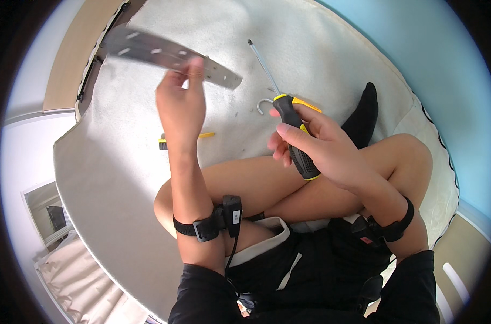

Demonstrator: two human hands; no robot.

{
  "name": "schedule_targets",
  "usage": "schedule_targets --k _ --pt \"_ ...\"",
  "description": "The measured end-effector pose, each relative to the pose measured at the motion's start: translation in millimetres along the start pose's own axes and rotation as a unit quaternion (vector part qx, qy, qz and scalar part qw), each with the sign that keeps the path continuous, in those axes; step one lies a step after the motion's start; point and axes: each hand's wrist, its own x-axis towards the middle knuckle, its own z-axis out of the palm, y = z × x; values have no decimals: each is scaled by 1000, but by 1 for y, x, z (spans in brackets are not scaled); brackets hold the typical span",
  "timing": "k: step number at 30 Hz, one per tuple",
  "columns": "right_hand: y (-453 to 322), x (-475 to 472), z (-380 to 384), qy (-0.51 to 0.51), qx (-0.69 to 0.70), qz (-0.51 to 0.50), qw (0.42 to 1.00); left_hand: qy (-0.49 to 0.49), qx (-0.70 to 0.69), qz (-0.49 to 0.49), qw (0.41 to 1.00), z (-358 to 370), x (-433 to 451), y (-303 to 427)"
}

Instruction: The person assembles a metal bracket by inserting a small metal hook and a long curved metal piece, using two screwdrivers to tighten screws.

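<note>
My left hand point(182, 99) grips a long, flat metal plate point(156, 50) with slots and holes, pinched at its lower edge between thumb and fingers. The plate slants from upper left to lower right, and its far end is blurred. A screwdriver point(296, 133) with a black and yellow handle lies in my right hand point(322, 137), its shaft pointing up and left. Beside its collar a small metal hook point(262, 106) rests on the pale cover. A yellow-orange object point(307, 104) shows partly behind my right fingers.
A small brush point(163, 143) with a yellow body and dark bristles lies partly hidden behind my left wrist. Small bits point(236, 114) are scattered on the pale bed cover point(107, 162). My crossed legs point(245, 174) and a black sock point(362, 117) border the area. A blue wall point(423, 52) stands at right.
</note>
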Motion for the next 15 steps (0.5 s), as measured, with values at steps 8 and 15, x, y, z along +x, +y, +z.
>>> schedule_targets --k 8,15 --pt "-6 -8 1 -73 -89 20 993 71 -285 8 956 -2 3 22" --pt "3 -3 0 -41 -113 -11 993 48 -225 62 971 3 -2 25"
